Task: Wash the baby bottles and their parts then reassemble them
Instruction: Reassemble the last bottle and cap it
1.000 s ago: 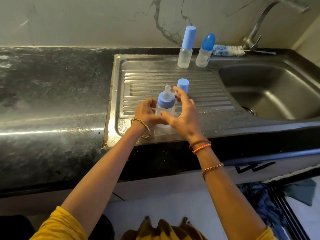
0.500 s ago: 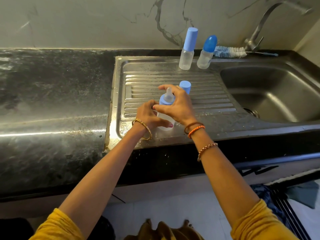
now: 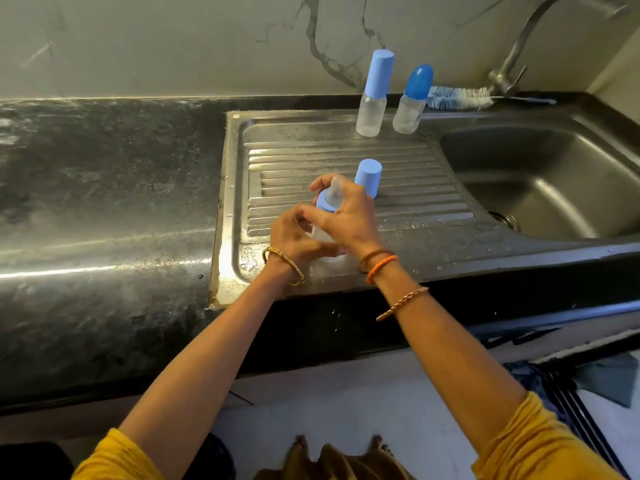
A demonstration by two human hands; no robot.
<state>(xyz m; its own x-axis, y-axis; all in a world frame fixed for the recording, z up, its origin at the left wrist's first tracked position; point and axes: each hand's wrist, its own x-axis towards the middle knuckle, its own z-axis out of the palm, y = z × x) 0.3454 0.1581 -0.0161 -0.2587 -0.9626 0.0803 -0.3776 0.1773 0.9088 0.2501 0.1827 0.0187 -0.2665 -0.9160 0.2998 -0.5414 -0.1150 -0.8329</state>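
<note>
Bottle (image 3: 327, 239) gripped by left hand (image 3: 294, 237), right hand (image 3: 349, 216) pinching its collar (image 3: 323, 204), loose cap (image 3: 367, 176) just behind

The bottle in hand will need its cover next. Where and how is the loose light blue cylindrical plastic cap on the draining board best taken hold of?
Grip the light blue cylindrical plastic cap round its side wall, just below the flat closed top, coming from above and the right. It stands upright, closed end up, on the ribbed steel draining board, with its lower left hidden behind the right hand.
</note>
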